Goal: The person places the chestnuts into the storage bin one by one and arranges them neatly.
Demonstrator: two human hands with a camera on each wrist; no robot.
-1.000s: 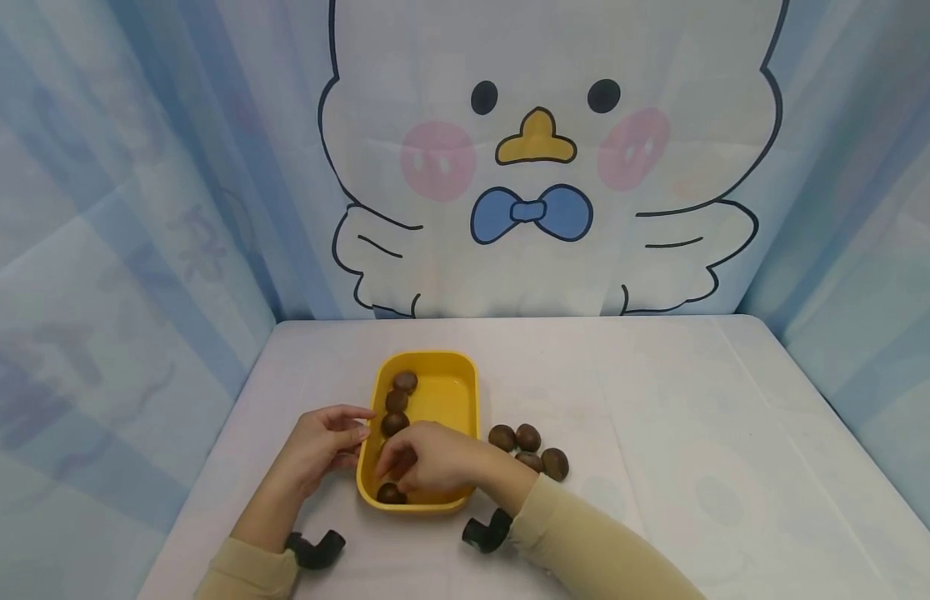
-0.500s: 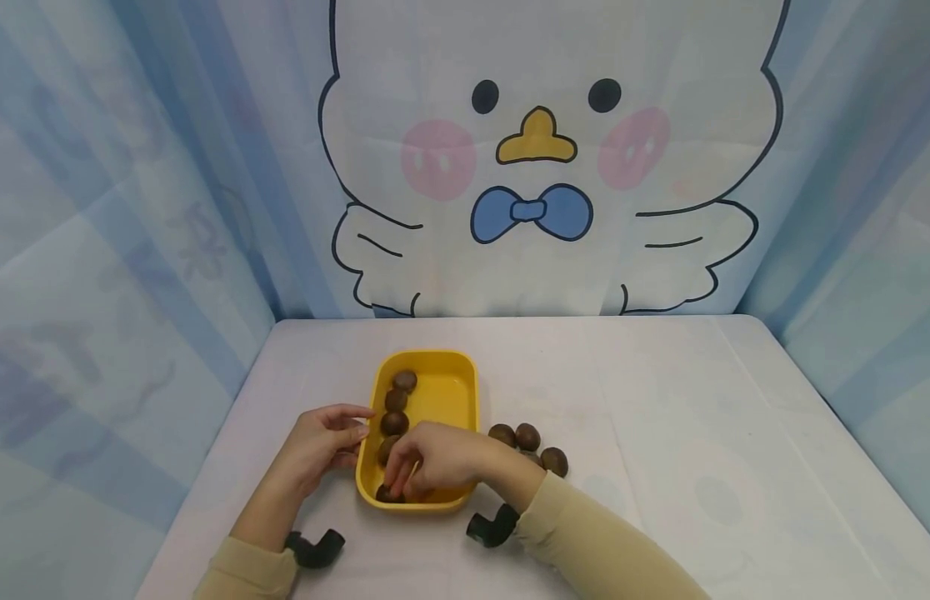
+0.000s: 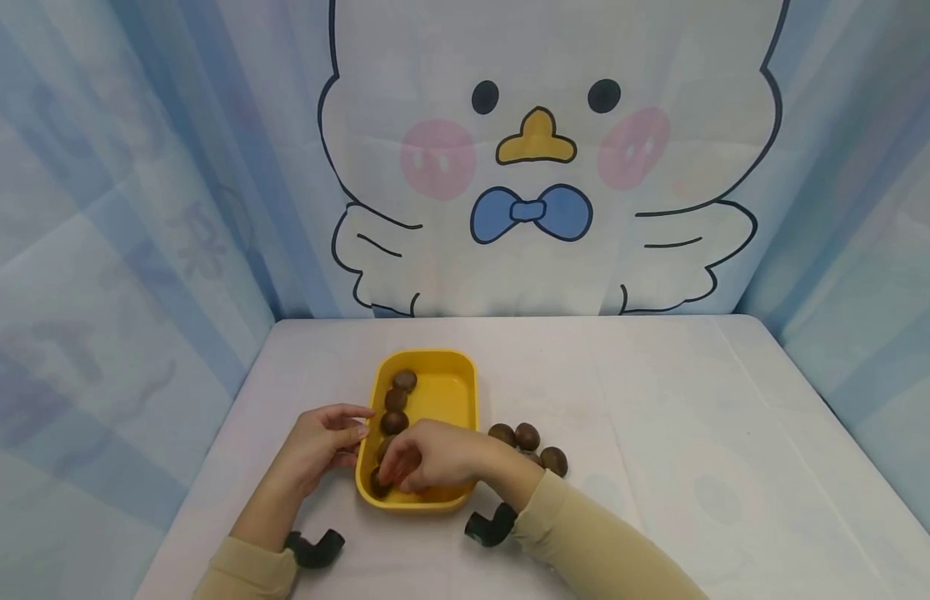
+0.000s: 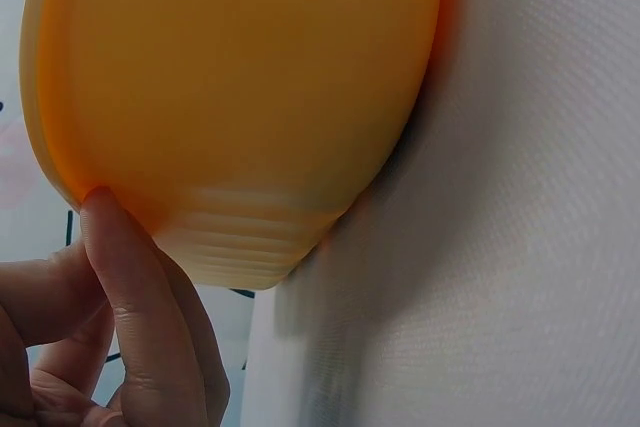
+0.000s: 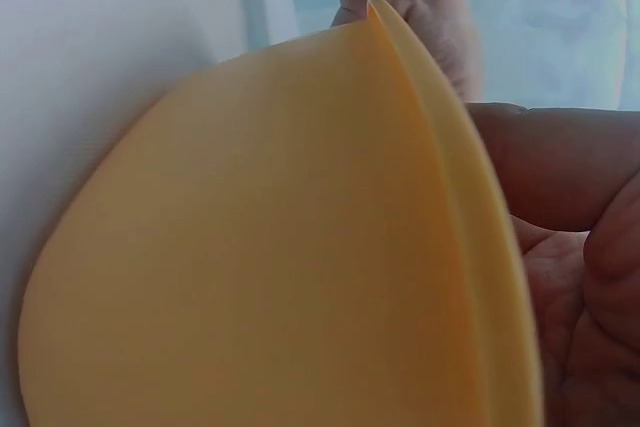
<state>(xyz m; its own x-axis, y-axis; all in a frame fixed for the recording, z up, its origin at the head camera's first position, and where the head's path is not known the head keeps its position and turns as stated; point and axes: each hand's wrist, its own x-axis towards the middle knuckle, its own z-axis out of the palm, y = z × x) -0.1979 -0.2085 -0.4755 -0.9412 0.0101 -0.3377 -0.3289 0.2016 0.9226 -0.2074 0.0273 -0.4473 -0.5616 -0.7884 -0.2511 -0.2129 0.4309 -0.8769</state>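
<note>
A yellow tray (image 3: 448,396) lies on the table, with brown round nut-like pieces (image 3: 394,422) in a line along its left wall. My right hand (image 3: 438,454) is inside the tray's near half, fingers bent. Its fingertips are right at the nearest brown nut (image 3: 378,483), in the lower left corner; the thumb stands apart from that nut. My left hand (image 3: 326,442) touches the tray's left rim from outside with lightly bent fingers. In the left wrist view, fingertips (image 4: 103,209) meet the rim. The right wrist view shows the tray's outer wall (image 5: 250,247), with right-hand fingers (image 5: 560,167) beyond the rim.
Several more brown nuts (image 3: 527,436) sit right of the tray, partly behind the right wrist. Black wrist cameras (image 3: 315,550) hang beneath both forearms. A white cloth covers the table (image 3: 682,442). Blue curtains (image 3: 135,250) and a cartoon backdrop (image 3: 540,275) enclose it.
The nearest nut has shifted left and away, from the tray's near edge towards its left wall, with my right fingers following it. My left hand has kept its place on the rim.
</note>
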